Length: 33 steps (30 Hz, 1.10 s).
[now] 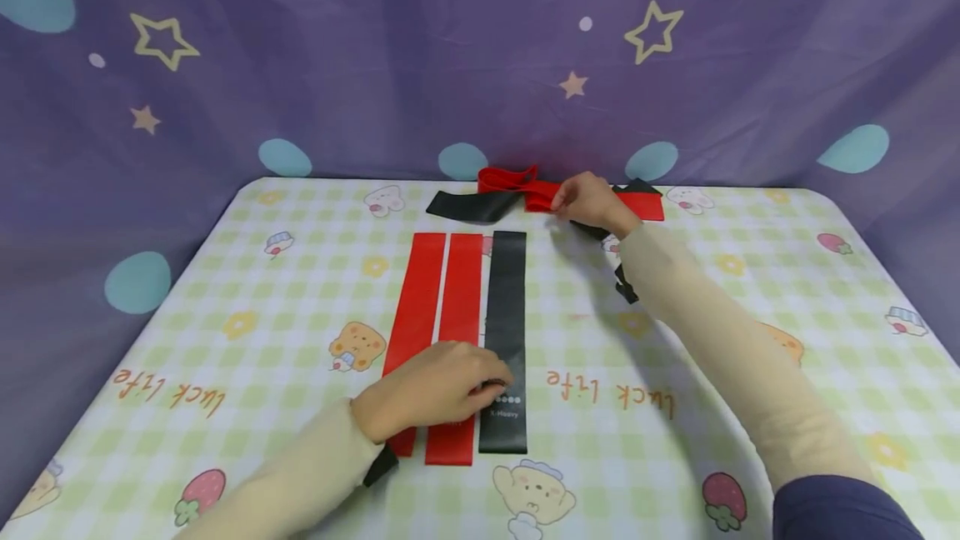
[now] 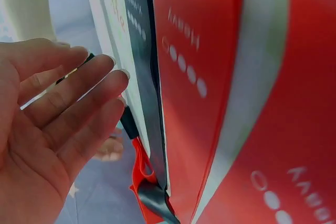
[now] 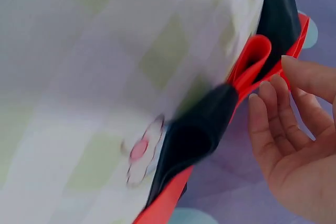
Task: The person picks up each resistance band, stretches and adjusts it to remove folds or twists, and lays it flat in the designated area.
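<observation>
My left hand [image 1: 438,386] is over the lower part of three flat bands, its fingers relaxed and nothing held in the left wrist view. Two of the bands are red, the left band [image 1: 416,290] and the middle band [image 1: 461,290], printed "Heavy". On their right lies a black band [image 1: 508,298] marked "X-Heavy". At the table's far edge my right hand [image 1: 592,202] reaches to a loose heap of looped bands, a red band [image 3: 252,61] and a black band [image 3: 194,135]. Its loosely bent fingers stand right beside the red loop, with thumb and fingertips apart.
A black band end [image 1: 472,207] sticks out left of the heap, and a red band end [image 1: 645,207] sticks out right. A small black piece [image 1: 626,283] shows beside the right sleeve. The checked tablecloth [image 1: 292,340] meets a purple curtain [image 1: 420,65] behind.
</observation>
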Each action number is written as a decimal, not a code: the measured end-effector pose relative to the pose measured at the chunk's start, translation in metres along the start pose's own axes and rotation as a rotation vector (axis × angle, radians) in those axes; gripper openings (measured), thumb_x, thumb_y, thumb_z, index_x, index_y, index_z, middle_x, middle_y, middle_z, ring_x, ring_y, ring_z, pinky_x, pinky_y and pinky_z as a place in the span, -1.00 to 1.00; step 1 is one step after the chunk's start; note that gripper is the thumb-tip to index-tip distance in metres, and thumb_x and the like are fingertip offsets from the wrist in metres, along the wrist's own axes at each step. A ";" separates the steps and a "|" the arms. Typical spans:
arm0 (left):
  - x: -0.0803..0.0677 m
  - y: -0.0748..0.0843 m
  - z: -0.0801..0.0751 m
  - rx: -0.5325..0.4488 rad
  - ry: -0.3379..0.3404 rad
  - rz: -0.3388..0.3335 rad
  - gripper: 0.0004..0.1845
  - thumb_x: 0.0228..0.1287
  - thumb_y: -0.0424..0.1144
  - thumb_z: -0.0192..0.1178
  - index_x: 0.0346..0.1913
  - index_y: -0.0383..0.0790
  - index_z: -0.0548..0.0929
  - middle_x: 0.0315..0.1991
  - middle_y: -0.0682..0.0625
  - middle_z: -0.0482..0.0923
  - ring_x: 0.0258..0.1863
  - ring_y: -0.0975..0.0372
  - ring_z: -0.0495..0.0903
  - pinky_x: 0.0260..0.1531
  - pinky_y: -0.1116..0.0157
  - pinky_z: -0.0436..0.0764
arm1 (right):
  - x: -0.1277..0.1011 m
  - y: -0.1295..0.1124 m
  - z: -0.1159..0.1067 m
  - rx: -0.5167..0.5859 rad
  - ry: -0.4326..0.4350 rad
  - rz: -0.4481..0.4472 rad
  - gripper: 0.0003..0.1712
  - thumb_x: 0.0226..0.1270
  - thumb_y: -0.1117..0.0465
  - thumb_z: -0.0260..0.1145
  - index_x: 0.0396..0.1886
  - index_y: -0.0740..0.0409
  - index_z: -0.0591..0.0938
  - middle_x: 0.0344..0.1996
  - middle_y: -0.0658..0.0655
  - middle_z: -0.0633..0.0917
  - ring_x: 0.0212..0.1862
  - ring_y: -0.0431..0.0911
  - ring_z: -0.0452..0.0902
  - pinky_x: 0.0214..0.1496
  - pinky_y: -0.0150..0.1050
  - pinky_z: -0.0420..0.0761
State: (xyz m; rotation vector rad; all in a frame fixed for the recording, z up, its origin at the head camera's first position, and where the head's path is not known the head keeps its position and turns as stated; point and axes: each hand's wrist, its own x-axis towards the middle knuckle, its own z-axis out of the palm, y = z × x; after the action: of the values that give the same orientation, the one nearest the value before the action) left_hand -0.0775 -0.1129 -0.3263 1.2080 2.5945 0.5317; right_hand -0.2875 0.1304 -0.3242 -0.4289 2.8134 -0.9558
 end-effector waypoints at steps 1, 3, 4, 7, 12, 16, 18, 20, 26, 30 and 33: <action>0.002 -0.002 -0.001 0.004 0.002 -0.014 -0.80 0.26 -0.21 0.24 -0.08 -0.10 0.71 -0.19 0.11 0.70 -0.28 0.38 0.61 -0.10 0.38 0.62 | -0.001 0.002 -0.002 -0.008 0.003 0.002 -0.85 0.11 0.35 0.33 -0.31 0.32 0.69 -0.39 0.21 0.72 -0.28 0.02 0.52 -0.13 -0.18 0.50; 0.006 -0.005 -0.003 0.002 0.015 -0.033 -0.80 0.27 -0.22 0.23 -0.08 -0.11 0.71 -0.16 0.10 0.69 -0.24 0.36 0.61 -0.07 0.35 0.62 | -0.002 0.005 -0.004 -0.019 0.006 0.010 -0.85 0.13 0.34 0.32 -0.30 0.32 0.68 -0.39 0.21 0.71 -0.27 0.04 0.51 -0.12 -0.15 0.51; 0.008 -0.007 -0.004 0.002 0.024 -0.038 -0.80 0.27 -0.22 0.23 -0.08 -0.11 0.71 -0.16 0.10 0.69 -0.24 0.35 0.61 -0.07 0.33 0.62 | -0.003 0.008 -0.006 -0.020 0.011 0.015 -0.86 0.13 0.35 0.32 -0.30 0.32 0.68 -0.39 0.21 0.71 -0.27 0.04 0.51 -0.12 -0.15 0.51; 0.014 -0.014 -0.006 0.000 0.049 -0.054 -0.80 0.26 -0.22 0.24 -0.07 -0.13 0.70 -0.14 0.08 0.68 -0.22 0.32 0.61 -0.04 0.30 0.61 | -0.007 0.014 -0.010 -0.021 0.016 0.029 -0.85 0.13 0.38 0.31 -0.28 0.33 0.67 -0.39 0.21 0.70 -0.27 0.03 0.50 -0.13 -0.14 0.52; 0.026 -0.023 -0.010 -0.004 0.069 -0.091 -0.75 0.24 -0.21 0.26 -0.04 -0.13 0.67 -0.13 0.06 0.67 -0.21 0.29 0.60 -0.04 0.29 0.61 | -0.015 0.028 -0.018 -0.051 0.012 0.005 -0.84 0.12 0.42 0.30 -0.26 0.35 0.65 -0.31 0.29 0.71 -0.22 0.11 0.57 -0.07 -0.05 0.57; 0.038 -0.028 -0.012 -0.005 0.082 -0.122 -0.71 0.24 -0.21 0.26 0.03 -0.14 0.63 -0.08 0.04 0.64 -0.20 0.29 0.58 -0.03 0.31 0.61 | -0.023 0.039 -0.022 -0.064 0.017 -0.023 -0.82 0.11 0.43 0.30 -0.24 0.36 0.64 -0.26 0.34 0.70 -0.17 0.16 0.58 -0.02 0.01 0.55; 0.045 -0.029 -0.013 -0.006 0.088 -0.125 -0.68 0.25 -0.21 0.25 0.06 -0.14 0.60 -0.05 0.03 0.62 -0.18 0.29 0.57 -0.02 0.31 0.60 | -0.026 0.042 -0.023 -0.069 0.018 -0.042 -0.80 0.09 0.44 0.29 -0.23 0.37 0.62 -0.25 0.36 0.69 -0.17 0.18 0.57 -0.01 0.02 0.52; 0.052 -0.029 -0.014 -0.003 0.097 -0.118 -0.65 0.26 -0.22 0.23 0.10 -0.15 0.57 0.00 0.01 0.60 -0.13 0.27 0.56 0.01 0.28 0.59 | -0.030 0.045 -0.024 -0.077 0.020 -0.055 -0.78 0.07 0.45 0.29 -0.23 0.38 0.61 -0.24 0.37 0.68 -0.16 0.18 0.56 0.01 0.02 0.50; 0.078 -0.033 -0.017 0.031 0.158 -0.129 -0.59 0.28 -0.25 0.19 0.18 -0.18 0.48 0.09 -0.04 0.55 -0.02 0.20 0.56 0.06 0.23 0.57 | -0.037 0.053 -0.025 -0.102 0.062 -0.083 -0.75 0.04 0.48 0.28 -0.21 0.36 0.57 -0.25 0.38 0.66 -0.16 0.19 0.55 0.01 0.04 0.49; 0.097 -0.040 -0.019 0.029 0.192 -0.167 -0.58 0.30 -0.25 0.16 0.21 -0.18 0.44 0.09 -0.07 0.54 -0.04 0.18 0.56 0.03 0.22 0.58 | -0.040 0.057 -0.025 -0.140 0.086 -0.093 -0.74 0.03 0.49 0.29 -0.22 0.36 0.56 -0.30 0.37 0.64 -0.21 0.18 0.53 -0.06 0.03 0.49; 0.111 -0.045 -0.020 0.037 0.212 -0.180 -0.60 0.31 -0.27 0.13 0.20 -0.20 0.42 0.06 -0.10 0.54 -0.10 0.16 0.57 -0.02 0.22 0.60 | -0.040 0.061 -0.022 -0.151 0.086 -0.086 -0.73 0.01 0.50 0.28 -0.21 0.36 0.57 -0.29 0.38 0.64 -0.20 0.18 0.53 -0.06 0.03 0.50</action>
State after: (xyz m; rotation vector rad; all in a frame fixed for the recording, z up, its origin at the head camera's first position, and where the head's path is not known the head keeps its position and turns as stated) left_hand -0.1858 -0.0580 -0.3326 0.9611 2.8661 0.6067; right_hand -0.2677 0.2014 -0.3426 -0.5435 2.9797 -0.7972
